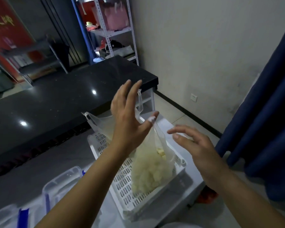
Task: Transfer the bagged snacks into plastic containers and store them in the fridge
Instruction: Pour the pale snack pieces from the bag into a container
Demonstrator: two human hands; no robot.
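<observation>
The left hand [128, 116], at the centre of the frame, is spread wide with straight fingers. Thin film from the clear plastic bag [148, 171] lies stretched over its thumb tip, and a bag handle loops up behind its fingers; whether anything is pinched cannot be told. The right hand [196, 145], lower right, is loosely open and holds nothing, its blurred fingertips just beside the bag's upper film. The bag is translucent and crumpled, its lower half full of pale, yellowish-white puffy snack pieces. It sits in a white slotted plastic basket [120, 186]. At the lower left stand clear plastic containers [61, 183] with blue clasps; their contents cannot be made out.
</observation>
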